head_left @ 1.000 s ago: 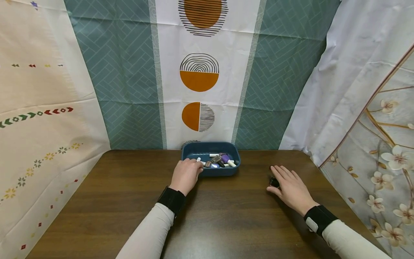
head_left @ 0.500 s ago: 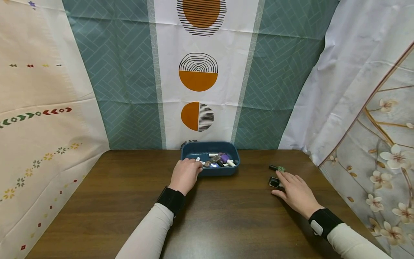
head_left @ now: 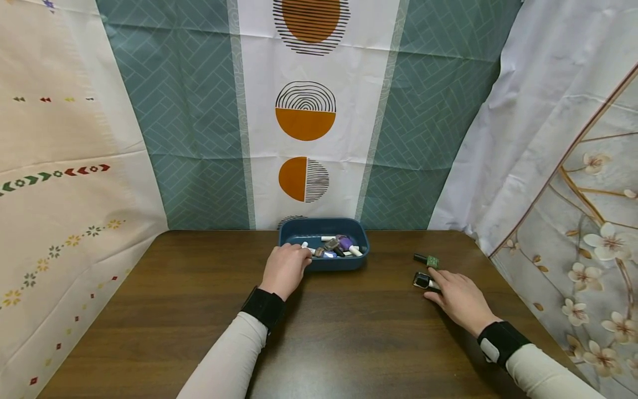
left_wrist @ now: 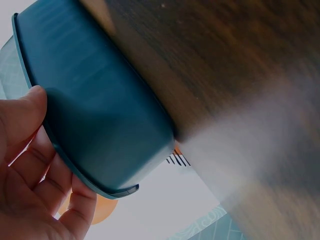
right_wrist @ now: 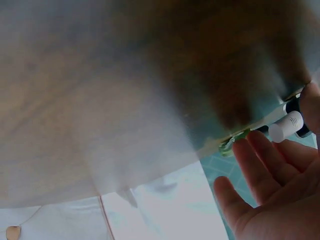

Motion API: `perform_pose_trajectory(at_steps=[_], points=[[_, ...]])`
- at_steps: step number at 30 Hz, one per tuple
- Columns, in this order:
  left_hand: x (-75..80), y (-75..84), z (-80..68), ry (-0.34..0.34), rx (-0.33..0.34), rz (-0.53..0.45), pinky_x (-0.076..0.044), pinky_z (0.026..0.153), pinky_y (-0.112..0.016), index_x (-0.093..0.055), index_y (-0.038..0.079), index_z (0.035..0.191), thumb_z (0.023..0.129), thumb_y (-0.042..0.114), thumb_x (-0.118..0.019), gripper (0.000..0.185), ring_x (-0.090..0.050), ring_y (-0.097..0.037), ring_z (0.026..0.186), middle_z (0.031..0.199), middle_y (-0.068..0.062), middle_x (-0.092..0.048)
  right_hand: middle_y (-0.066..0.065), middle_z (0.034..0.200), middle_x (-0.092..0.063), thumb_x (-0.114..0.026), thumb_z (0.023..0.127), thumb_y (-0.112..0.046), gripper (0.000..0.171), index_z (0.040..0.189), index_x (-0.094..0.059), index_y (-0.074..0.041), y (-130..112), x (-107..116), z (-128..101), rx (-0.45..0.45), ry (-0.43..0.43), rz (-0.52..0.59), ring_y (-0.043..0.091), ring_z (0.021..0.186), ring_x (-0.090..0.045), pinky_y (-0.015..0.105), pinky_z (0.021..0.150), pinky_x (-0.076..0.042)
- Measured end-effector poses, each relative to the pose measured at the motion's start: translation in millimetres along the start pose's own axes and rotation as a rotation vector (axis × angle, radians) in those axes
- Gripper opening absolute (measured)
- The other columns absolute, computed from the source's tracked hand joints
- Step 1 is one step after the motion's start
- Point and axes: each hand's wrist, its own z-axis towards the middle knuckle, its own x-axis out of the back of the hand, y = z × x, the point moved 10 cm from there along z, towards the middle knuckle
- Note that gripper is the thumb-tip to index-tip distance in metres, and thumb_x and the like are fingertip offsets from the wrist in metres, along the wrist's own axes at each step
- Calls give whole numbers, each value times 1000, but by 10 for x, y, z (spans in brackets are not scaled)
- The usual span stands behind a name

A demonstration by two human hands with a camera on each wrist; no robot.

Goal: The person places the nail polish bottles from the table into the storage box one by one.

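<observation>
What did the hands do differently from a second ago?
The right hand slid back toward the person, uncovering a green bottle lying on the table. Its fingers now rest by the dark bottle, which is about where it was. The left hand stayed on the rim of the blue tray, and the tray did not move.

Dark wood-grain surface (head_left: 349, 332) with a low sheen, smooth teal plastic tray (head_left: 324, 263) with a soft gloss, small glossy bottles (head_left: 422, 280) with plastic caps, creased printed cloth backdrop (head_left: 309, 111), matt black fabric wristbands (head_left: 264, 307)
</observation>
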Motion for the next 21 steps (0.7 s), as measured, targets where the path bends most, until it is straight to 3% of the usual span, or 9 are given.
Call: perform_pose_trajectory(at_steps=[8, 21], points=[[11, 3, -3, 0, 3, -5, -56, 86, -46, -86, 15, 109, 102, 20, -82, 9, -69, -26, 90, 96, -3, -79, 14, 106, -74, -89, 94, -24, 49, 130, -74, 4, 2, 21, 11, 2, 29, 17, 37, 93, -73, 59, 83, -59], [4, 7, -3, -17, 14, 3, -56, 87, -45, -86, 15, 110, 102, 20, -82, 10, -69, -25, 91, 97, -3, -79, 6, 94, -72, -93, 90, -12, 24, 109, -80, -2, 13, 13, 33, -30, 17, 32, 27, 80, -71, 52, 71, -61]])
